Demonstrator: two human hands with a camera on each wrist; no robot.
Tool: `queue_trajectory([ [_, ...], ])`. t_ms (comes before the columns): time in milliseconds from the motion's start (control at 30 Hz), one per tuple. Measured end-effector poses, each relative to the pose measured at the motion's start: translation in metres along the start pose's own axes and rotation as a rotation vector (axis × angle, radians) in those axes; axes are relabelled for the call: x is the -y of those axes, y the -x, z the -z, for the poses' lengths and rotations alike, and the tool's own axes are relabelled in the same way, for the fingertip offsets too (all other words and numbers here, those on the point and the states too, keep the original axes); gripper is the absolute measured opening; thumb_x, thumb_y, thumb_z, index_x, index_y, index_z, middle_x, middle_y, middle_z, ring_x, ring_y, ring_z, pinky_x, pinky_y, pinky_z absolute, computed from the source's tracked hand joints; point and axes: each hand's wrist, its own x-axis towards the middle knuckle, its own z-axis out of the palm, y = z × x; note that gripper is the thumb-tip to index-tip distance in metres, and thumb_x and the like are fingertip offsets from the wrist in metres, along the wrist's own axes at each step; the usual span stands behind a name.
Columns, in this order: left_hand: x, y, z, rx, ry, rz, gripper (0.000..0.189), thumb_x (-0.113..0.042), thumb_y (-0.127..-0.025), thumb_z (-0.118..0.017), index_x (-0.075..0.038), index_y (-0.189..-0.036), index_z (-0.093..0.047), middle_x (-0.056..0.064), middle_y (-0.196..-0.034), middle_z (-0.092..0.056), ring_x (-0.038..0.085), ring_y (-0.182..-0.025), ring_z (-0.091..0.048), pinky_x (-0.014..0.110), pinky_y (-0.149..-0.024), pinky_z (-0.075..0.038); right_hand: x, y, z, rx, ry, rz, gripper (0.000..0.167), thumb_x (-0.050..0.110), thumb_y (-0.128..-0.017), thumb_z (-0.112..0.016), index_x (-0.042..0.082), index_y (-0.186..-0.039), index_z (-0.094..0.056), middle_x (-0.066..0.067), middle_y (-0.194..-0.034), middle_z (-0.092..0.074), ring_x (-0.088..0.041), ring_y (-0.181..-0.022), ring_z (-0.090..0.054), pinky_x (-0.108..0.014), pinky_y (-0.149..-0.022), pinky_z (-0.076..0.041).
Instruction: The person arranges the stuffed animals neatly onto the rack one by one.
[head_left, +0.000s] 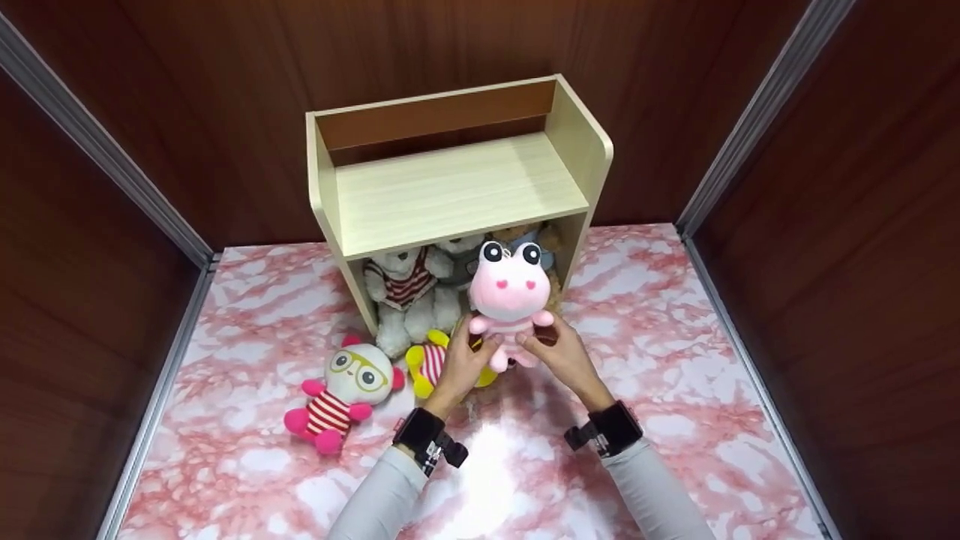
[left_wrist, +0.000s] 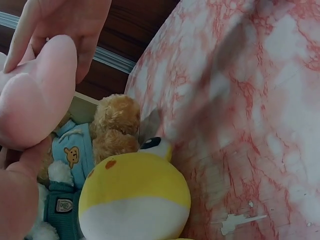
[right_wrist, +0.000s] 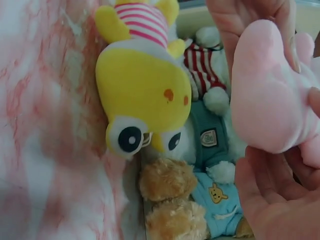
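A pink plush frog (head_left: 511,289) with big black-and-white eyes is held up in front of the shelf, facing up towards the head camera. My left hand (head_left: 466,364) grips one side of its body, thumb on the front. On the other side my right hand (head_left: 564,358) grips it likewise, just below the arm. Beneath the hands lies a yellow plush frog (right_wrist: 142,82) in a pink-striped top, partly hidden in the head view. To the left, a plush panda (head_left: 330,411) with yellow glasses lies on the patterned surface.
A pale wooden shelf unit (head_left: 457,195) stands against the brown back wall. Its lower compartment holds a white bear (head_left: 405,289) in a striped top, a bear in a green top (right_wrist: 205,132) and a brown bear in light blue (right_wrist: 217,195). Brown panels flank both sides.
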Motion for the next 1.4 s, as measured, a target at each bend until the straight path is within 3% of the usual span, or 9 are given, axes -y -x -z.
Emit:
queue_trajectory([
  [133, 0.007, -0.005, -0.002, -0.012, -0.017, -0.004, 0.048, 0.001, -0.097, -0.068, 0.013, -0.139, -0.048, 0.029, -0.133, -0.054, 0.042, -0.124, -0.057, 0.055, -0.108, -0.047, -0.013, -0.009, -0.004, -0.029, -0.05, 0.007, 0.043, 0.001, -0.091, -0.075, -0.01, -0.13, -0.062, -0.024, -0.118, -0.07, -0.035, -0.111, -0.066, -0.047, -0.101, -0.053],
  [300, 0.028, -0.011, 0.0, 0.05, 0.061, 0.01, 0.056, 0.003, -0.097, -0.065, 0.009, -0.147, -0.042, 0.026, -0.143, -0.046, 0.039, -0.131, -0.051, 0.051, -0.112, -0.044, -0.027, -0.022, -0.003, -0.09, -0.015, 0.012, 0.035, 0.004, -0.091, -0.075, -0.006, -0.124, -0.067, -0.02, -0.117, -0.072, -0.03, -0.11, -0.067, -0.035, -0.096, -0.054],
  [433, 0.036, -0.011, 0.01, 0.108, 0.116, -0.049, 0.059, 0.007, -0.096, -0.06, 0.008, -0.151, -0.039, 0.025, -0.151, -0.041, 0.04, -0.142, -0.041, 0.051, -0.118, -0.037, -0.021, -0.027, 0.004, -0.107, -0.021, 0.022, 0.037, 0.004, -0.092, -0.073, -0.007, -0.126, -0.066, -0.024, -0.125, -0.069, -0.033, -0.119, -0.065, -0.038, -0.104, -0.052],
  [533, 0.039, -0.009, 0.019, 0.066, 0.053, -0.097, 0.051, 0.01, -0.095, -0.056, 0.007, -0.145, -0.048, 0.026, -0.147, -0.047, 0.041, -0.14, -0.044, 0.055, -0.114, -0.041, 0.0, -0.032, 0.01, -0.119, -0.026, 0.021, 0.041, 0.003, -0.093, -0.07, -0.009, -0.131, -0.062, -0.027, -0.133, -0.065, -0.038, -0.125, -0.062, -0.043, -0.109, -0.049],
  [733, 0.067, -0.005, 0.043, -0.031, -0.227, -0.118, 0.032, 0.01, -0.096, -0.056, -0.001, -0.124, -0.069, 0.014, -0.129, -0.063, 0.029, -0.095, -0.067, 0.028, -0.08, -0.055, 0.033, -0.055, 0.022, -0.151, -0.046, 0.08, 0.04, -0.001, -0.095, -0.066, -0.009, -0.134, -0.059, -0.025, -0.13, -0.066, -0.034, -0.116, -0.065, -0.036, -0.1, -0.054],
  [867, 0.077, 0.0, 0.052, -0.036, -0.349, -0.076, 0.028, 0.008, -0.097, -0.058, -0.003, -0.118, -0.072, 0.01, -0.128, -0.063, 0.014, -0.066, -0.053, 0.021, -0.059, -0.046, 0.052, -0.074, 0.027, -0.171, -0.078, 0.176, 0.042, -0.003, -0.095, -0.066, -0.008, -0.135, -0.057, -0.023, -0.129, -0.066, -0.026, -0.109, -0.065, -0.028, -0.092, -0.056],
  [1033, 0.089, 0.005, 0.057, -0.016, -0.441, -0.084, 0.025, 0.005, -0.095, -0.061, -0.001, -0.116, -0.072, 0.016, -0.129, -0.061, 0.019, -0.092, -0.062, 0.033, -0.081, -0.054, 0.081, -0.095, 0.031, -0.204, -0.078, 0.264, 0.039, -0.008, -0.095, -0.064, -0.013, -0.133, -0.056, -0.028, -0.126, -0.065, -0.02, -0.104, -0.064, -0.027, -0.089, -0.055],
  [1200, 0.101, 0.008, 0.06, 0.034, -0.528, -0.099, 0.025, 0.001, -0.092, -0.065, -0.003, -0.115, -0.072, 0.018, -0.133, -0.059, 0.035, -0.126, -0.055, 0.049, -0.108, -0.045, 0.1, -0.118, 0.036, -0.186, -0.095, 0.3, 0.044, -0.008, -0.097, -0.059, -0.009, -0.141, -0.052, -0.024, -0.136, -0.062, -0.022, -0.115, -0.063, -0.035, -0.099, -0.054],
  [1400, 0.11, 0.009, 0.061, 0.097, -0.599, -0.137, 0.033, -0.001, -0.087, -0.076, -0.004, -0.119, -0.068, 0.017, -0.134, -0.056, 0.039, -0.129, -0.053, 0.052, -0.111, -0.041, 0.105, -0.15, 0.038, -0.221, -0.041, 0.268, 0.044, 0.002, -0.1, -0.061, -0.001, -0.143, -0.053, -0.016, -0.14, -0.062, -0.026, -0.123, -0.062, -0.034, -0.103, -0.051],
])
